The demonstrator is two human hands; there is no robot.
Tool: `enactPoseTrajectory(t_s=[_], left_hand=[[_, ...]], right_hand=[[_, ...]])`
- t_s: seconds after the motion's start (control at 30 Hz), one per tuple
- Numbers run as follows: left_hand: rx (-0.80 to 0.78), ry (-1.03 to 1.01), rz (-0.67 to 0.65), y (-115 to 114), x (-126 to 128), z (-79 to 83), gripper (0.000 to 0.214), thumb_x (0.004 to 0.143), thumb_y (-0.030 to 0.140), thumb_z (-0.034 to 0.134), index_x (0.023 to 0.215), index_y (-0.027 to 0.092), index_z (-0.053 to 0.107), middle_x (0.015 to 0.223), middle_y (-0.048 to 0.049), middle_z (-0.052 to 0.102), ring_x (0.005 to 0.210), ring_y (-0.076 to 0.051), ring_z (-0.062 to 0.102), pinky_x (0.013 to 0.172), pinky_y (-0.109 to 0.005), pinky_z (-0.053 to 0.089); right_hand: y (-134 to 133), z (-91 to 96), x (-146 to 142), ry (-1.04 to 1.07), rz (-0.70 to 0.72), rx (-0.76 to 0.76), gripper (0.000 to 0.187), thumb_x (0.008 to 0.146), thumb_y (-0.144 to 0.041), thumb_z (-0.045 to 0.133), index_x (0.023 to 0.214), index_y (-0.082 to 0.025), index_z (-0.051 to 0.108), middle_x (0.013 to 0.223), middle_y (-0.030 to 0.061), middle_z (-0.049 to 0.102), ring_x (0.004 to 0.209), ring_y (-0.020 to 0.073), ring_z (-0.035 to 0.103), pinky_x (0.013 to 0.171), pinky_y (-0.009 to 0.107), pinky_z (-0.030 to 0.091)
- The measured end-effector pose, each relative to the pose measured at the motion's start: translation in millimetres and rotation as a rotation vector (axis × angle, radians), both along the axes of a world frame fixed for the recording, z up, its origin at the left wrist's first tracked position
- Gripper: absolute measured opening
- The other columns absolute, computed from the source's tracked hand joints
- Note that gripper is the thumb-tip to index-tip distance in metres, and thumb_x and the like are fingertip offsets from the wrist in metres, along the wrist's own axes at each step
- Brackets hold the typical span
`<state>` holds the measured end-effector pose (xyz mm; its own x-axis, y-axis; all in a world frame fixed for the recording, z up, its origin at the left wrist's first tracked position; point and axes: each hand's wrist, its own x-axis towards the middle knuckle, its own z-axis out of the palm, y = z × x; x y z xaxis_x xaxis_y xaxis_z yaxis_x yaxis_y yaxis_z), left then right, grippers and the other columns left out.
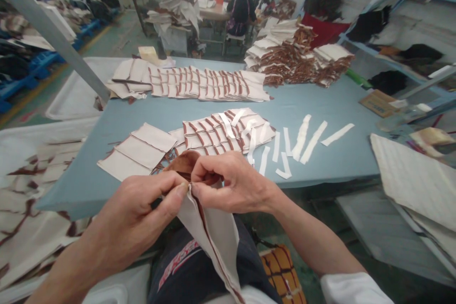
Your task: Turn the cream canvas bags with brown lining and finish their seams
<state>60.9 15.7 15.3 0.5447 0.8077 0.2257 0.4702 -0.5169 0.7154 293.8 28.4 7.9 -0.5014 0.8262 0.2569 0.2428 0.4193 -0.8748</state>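
Beyond the hands, a blue bench (331, 99) is carrying a heap of cream-and-brown panels (285, 52) at far right and an overlapping row of cream panels (210, 85) straight ahead. Below the hands, a folded cream fabric panel (223, 228) with brown edging is hanging over the person's lap. The left hand (151, 206) and right hand (233, 183) are grasping its upper end, pinching thumb to finger nearly side by side. White strips (313, 142) are lying ahead and to the right. For tidy handling, the pinches should probably be staying close, holding the layers flush and pulling lightly, lest the edge be stretching. Whether thread is passing between the fingertips is too small to tell.
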Motion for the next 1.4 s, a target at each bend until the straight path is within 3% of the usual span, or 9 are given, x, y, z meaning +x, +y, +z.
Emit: enactPoseTrajectory(t_s=[0.1,0.23,0.3,0.47,0.67,0.9,1.0,1.17,1.4], left_hand=[[-0.069,-0.016,-0.03,1.2,-1.7,0.1,0.048,0.116,0.04,0.053,0.072,0.023,0.061,0.063,0.0067,0.059,0.055,-0.011,0.054,0.054,-0.021,0.041],[-0.096,-0.053,-0.009,0.6,-2.3,-1.6,0.031,0.112,0.043,0.063,0.096,0.026,0.084,0.082,0.0038,0.083,0.07,-0.016,0.076,0.066,-0.02,0.055],[-0.042,-0.052,0.031,-0.6,-1.1,-3.5,0.021,0.108,0.04,0.069,0.106,0.028,0.086,0.088,0.0049,0.088,0.073,-0.015,0.08,0.071,-0.018,0.059],[0.183,-0.012,0.071,-2.5,3.1,-2.6,0.016,0.102,0.027,0.069,0.102,0.03,0.084,0.086,0.0089,0.089,0.07,-0.012,0.083,0.076,-0.015,0.063],[0.442,0.107,0.028,-3.5,8.1,5.7,0.028,0.109,0.026,0.056,0.105,0.024,0.083,0.092,-0.0002,0.093,0.072,-0.019,0.09,0.071,-0.021,0.066],[0.38,0.032,-0.142,3.0,-2.9,-0.3,0.026,0.114,0.022,0.059,0.121,0.027,0.083,0.108,-0.0001,0.094,0.09,-0.018,0.091,0.093,-0.02,0.068],[0.359,0.037,-0.156,5.3,-4.4,1.8,0.027,0.113,0.021,0.058,0.114,0.026,0.085,0.103,-0.0013,0.093,0.085,-0.018,0.089,0.084,-0.021,0.066],[0.349,0.106,-0.094,4.1,9.0,14.8,0.035,0.102,0.016,0.053,0.078,0.023,0.077,0.072,-0.0001,0.084,0.053,-0.012,0.074,0.056,-0.021,0.049],[0.205,-0.01,0.046,0.5,10.8,12.2,0.032,0.095,0.021,0.056,0.072,0.02,0.079,0.058,0.0055,0.072,0.047,-0.007,0.062,0.053,-0.015,0.043]], right_hand=[[1.4,-1.1,1.6,0.077,0.068,-0.151,0.011,0.088,-0.028,0.066,0.079,-0.021,0.063,0.069,-0.0048,0.059,0.061,0.0099,0.05,0.057,0.022,0.037],[6.3,-5.6,7.9,0.22,0.188,-0.328,0.023,0.093,-0.038,0.075,0.084,-0.02,0.064,0.076,-0.0023,0.062,0.066,0.0108,0.051,0.059,0.022,0.04],[7.7,-8.7,9.7,0.261,0.199,-0.345,0.027,0.094,-0.04,0.079,0.086,-0.019,0.064,0.078,-0.0015,0.064,0.069,0.0114,0.053,0.061,0.022,0.042],[6.1,-11.3,8.9,0.271,0.203,-0.363,0.035,0.097,-0.047,0.084,0.088,-0.019,0.065,0.078,-0.0023,0.063,0.067,0.011,0.051,0.058,0.022,0.041],[1.3,-12.7,10.8,0.284,0.189,-0.318,0.031,0.099,-0.044,0.083,0.09,-0.018,0.067,0.078,-0.0018,0.064,0.065,0.0101,0.05,0.057,0.021,0.039],[0.0,-14.2,12.0,0.301,0.193,-0.276,0.026,0.1,-0.035,0.081,0.088,-0.018,0.065,0.079,-0.0026,0.063,0.064,0.0092,0.049,0.058,0.021,0.041],[-0.1,-13.3,10.9,0.278,0.19,-0.27,0.021,0.1,-0.033,0.078,0.09,-0.018,0.066,0.077,-0.0033,0.062,0.062,0.0092,0.048,0.055,0.021,0.038],[-2.7,-12.4,8.8,0.203,0.148,-0.206,0.014,0.1,-0.029,0.073,0.092,-0.018,0.068,0.076,-0.0036,0.064,0.06,0.0089,0.049,0.055,0.022,0.038],[-1.7,-16.3,3.6,0.212,0.135,-0.268,0.019,0.098,-0.034,0.073,0.09,-0.019,0.066,0.075,-0.0041,0.06,0.062,0.0096,0.047,0.055,0.022,0.038]])
